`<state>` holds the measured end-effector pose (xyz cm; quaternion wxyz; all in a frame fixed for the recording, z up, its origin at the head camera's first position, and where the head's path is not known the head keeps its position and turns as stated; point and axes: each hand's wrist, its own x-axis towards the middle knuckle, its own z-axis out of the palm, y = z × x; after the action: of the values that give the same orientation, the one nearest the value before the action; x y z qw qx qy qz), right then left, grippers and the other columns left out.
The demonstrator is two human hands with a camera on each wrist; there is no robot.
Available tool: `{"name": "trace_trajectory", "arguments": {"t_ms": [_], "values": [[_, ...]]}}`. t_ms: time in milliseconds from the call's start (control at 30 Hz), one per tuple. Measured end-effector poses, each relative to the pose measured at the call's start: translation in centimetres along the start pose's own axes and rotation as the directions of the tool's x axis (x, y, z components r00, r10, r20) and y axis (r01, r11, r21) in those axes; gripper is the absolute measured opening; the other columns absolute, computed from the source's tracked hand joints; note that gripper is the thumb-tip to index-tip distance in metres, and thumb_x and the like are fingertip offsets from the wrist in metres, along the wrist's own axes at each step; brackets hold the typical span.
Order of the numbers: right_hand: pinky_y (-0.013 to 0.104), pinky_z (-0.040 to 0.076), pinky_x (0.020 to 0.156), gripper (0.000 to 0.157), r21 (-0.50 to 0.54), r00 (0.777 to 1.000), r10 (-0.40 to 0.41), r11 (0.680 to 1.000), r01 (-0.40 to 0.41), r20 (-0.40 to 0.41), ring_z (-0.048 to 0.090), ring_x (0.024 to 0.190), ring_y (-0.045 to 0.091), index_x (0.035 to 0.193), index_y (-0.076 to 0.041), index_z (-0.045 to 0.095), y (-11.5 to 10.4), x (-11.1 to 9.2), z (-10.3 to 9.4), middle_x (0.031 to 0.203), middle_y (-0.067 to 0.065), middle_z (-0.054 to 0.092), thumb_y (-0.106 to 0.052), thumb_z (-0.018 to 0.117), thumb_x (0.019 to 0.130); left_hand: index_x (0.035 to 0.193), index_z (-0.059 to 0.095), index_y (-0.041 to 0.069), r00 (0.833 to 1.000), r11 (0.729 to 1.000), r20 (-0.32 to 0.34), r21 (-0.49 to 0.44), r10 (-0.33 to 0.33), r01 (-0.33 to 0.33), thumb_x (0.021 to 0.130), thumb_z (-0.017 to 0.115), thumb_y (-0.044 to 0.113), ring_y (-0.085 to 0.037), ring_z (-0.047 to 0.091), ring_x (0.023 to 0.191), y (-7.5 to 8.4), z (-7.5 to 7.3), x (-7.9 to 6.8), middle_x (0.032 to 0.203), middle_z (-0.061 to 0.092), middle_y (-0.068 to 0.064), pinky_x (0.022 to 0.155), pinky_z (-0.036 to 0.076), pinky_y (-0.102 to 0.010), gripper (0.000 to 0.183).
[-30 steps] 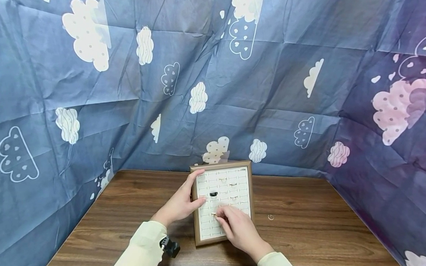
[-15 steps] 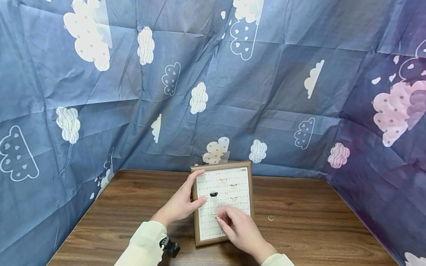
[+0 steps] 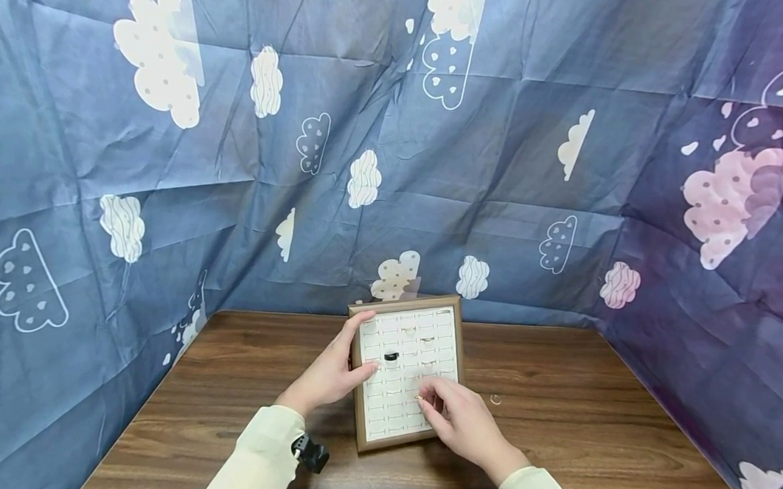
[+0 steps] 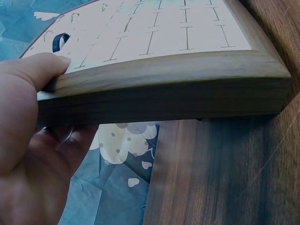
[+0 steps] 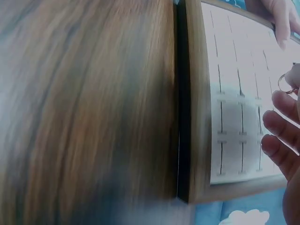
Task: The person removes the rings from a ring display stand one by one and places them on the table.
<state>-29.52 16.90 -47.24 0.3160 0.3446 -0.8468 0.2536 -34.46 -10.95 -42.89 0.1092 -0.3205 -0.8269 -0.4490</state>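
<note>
A ring display board (image 3: 359,416) with a brown wooden frame and a white slotted panel leans up on the table. My left hand (image 3: 321,374) grips its left side, thumb (image 4: 47,65) on the front edge and other fingers behind. Between thumb and index finger, my right hand (image 3: 463,418) pinches a thin gold-coloured ring (image 5: 281,84) in front of the lower panel. A wide black ring (image 3: 391,357) sits in a slot near the left thumb. Several thin rings, among them a gold one (image 3: 427,339), sit in the upper slots.
One thin ring (image 3: 495,399) lies on the dark wooden table (image 3: 573,412), right of the board. A blue cloth (image 3: 493,158) printed with clouds hangs behind the table and along both sides. A black strap (image 3: 311,453) is on the left wrist.
My right hand has drawn the thin ring away from a lower-left slot and moved right with it across the panel. The left hand keeps its grip on the board.
</note>
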Motion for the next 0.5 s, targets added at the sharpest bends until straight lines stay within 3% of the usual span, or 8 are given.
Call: {"name": "trace_trajectory", "arguments": {"t_ms": [500], "values": [[0.017,0.046,0.064,0.021,-0.051,0.992,0.122,0.991,-0.123,-0.009,0.052,0.075,-0.006,0.098,-0.022,0.068,3.1,-2.0,-2.7,0.084,-0.021,0.056,-0.006,0.081,0.092,0.168,0.024,0.031,1.000,1.000,0.020,-0.006,-0.021,0.021,0.100,0.076,0.011,-0.022,0.060,0.131,-0.3,0.0,0.0,0.159,0.049,-0.012,0.113,0.048,-0.045,0.088]]}}
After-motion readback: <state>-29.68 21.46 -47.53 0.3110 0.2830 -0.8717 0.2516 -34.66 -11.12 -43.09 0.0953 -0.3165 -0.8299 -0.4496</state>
